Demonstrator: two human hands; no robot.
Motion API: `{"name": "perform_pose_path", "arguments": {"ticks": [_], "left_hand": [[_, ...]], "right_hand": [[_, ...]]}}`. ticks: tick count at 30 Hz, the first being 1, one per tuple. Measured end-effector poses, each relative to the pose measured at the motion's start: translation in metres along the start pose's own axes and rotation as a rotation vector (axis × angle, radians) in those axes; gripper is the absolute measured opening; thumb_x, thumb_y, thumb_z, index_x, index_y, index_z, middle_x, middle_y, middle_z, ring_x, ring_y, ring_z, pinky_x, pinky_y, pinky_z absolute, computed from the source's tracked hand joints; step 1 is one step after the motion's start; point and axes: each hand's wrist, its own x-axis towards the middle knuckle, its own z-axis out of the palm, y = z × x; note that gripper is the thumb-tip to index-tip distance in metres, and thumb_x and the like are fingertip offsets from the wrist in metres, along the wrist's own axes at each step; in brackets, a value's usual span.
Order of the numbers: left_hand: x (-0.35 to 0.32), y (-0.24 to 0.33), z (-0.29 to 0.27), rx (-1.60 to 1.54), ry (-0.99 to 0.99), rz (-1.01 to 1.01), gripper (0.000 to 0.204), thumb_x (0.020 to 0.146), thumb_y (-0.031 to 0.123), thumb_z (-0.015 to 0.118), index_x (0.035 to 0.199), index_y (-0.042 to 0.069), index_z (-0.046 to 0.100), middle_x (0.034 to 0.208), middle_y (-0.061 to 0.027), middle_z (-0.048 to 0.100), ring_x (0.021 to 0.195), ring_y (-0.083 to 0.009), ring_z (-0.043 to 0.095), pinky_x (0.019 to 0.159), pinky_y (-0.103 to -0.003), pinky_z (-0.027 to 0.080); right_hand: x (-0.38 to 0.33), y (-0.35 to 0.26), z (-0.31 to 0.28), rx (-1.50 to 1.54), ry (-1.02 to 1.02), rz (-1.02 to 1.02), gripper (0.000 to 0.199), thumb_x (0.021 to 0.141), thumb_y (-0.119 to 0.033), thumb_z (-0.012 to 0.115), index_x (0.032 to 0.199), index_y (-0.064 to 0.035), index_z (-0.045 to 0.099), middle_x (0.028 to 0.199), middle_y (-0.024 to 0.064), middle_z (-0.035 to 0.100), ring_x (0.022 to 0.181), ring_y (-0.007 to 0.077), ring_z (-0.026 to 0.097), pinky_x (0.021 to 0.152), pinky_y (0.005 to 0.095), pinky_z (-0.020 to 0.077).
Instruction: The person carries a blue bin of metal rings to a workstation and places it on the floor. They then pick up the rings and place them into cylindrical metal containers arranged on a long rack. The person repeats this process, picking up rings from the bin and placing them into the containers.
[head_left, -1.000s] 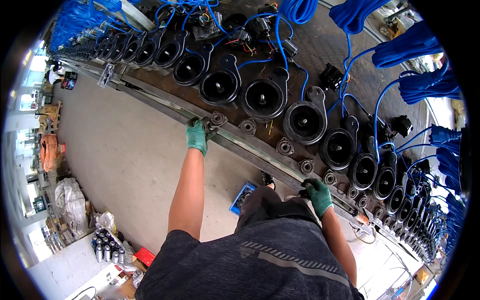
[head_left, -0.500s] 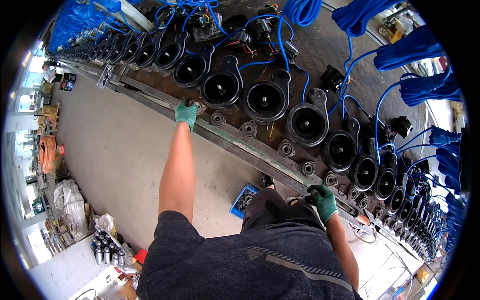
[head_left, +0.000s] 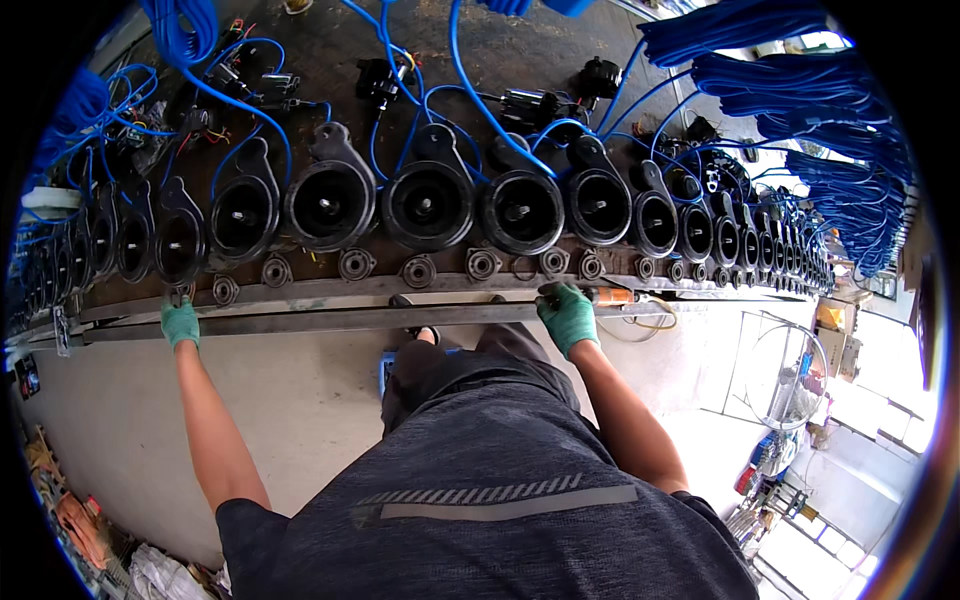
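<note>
My left hand (head_left: 181, 322), in a green glove, reaches to the bench's near edge. Its fingertips are closed around a small round metal flange (head_left: 180, 297) in front of a black round housing (head_left: 180, 245). Further right, my right hand (head_left: 568, 315), also gloved in green, is curled at the edge, just left of an orange-handled tool (head_left: 612, 297). Its fingers are bent, and what they hold, if anything, is hidden. Several like flanges (head_left: 418, 270) lie in a row between and beyond my hands. Behind them runs a row of black housings (head_left: 428, 203) with metal shafts in their centres.
Blue cables (head_left: 815, 85) hang in coils at the far right and trail over the dark bench top (head_left: 300, 50). Small black motors (head_left: 380, 80) with coloured wires lie behind the housings. A metal rail (head_left: 300, 322) runs along the near edge. A blue crate (head_left: 388, 372) is on the floor.
The view has swung, so the bench edge now runs nearly level across it. My left hand stays at the same flange, and my right hand stays at the edge by the tool.
</note>
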Motion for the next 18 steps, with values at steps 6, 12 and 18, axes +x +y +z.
{"name": "perform_pose_path", "arguments": {"ticks": [6,12,18], "left_hand": [[-0.085,0.039,0.023,-0.231,0.068,0.143,0.042,0.095,0.005,0.064,0.136,0.001,0.056,0.123,-0.008,0.065,0.105,-0.0168,0.061,0.096,-0.032,0.049],[-0.229,0.132,0.058,-0.663,-0.162,0.069,0.04,0.097,0.002,0.061,0.137,0.006,0.057,0.118,-0.0023,0.066,0.099,-0.0111,0.061,0.084,-0.027,0.052],[-0.317,0.224,0.049,-0.677,-0.346,-0.012,0.04,0.098,0.006,0.061,0.137,0.011,0.057,0.117,0.0,0.066,0.095,-0.0087,0.06,0.073,-0.024,0.054]], "right_hand": [[0.03,-0.001,0.005,-0.266,-0.068,-0.254,0.019,0.089,-0.025,0.068,0.101,-0.0099,0.067,0.105,0.0147,0.063,0.096,0.0363,0.065,0.081,0.0463,0.0552],[0.044,0.024,0.02,-0.387,-0.174,-0.408,0.019,0.086,-0.017,0.067,0.104,-0.0119,0.068,0.106,0.0125,0.064,0.096,0.0314,0.068,0.079,0.0437,0.0567],[0.043,0.014,-0.004,-0.434,-0.267,-0.556,0.022,0.083,-0.013,0.067,0.104,-0.0092,0.067,0.108,0.0126,0.064,0.1,0.0292,0.068,0.079,0.0407,0.0576]]}}
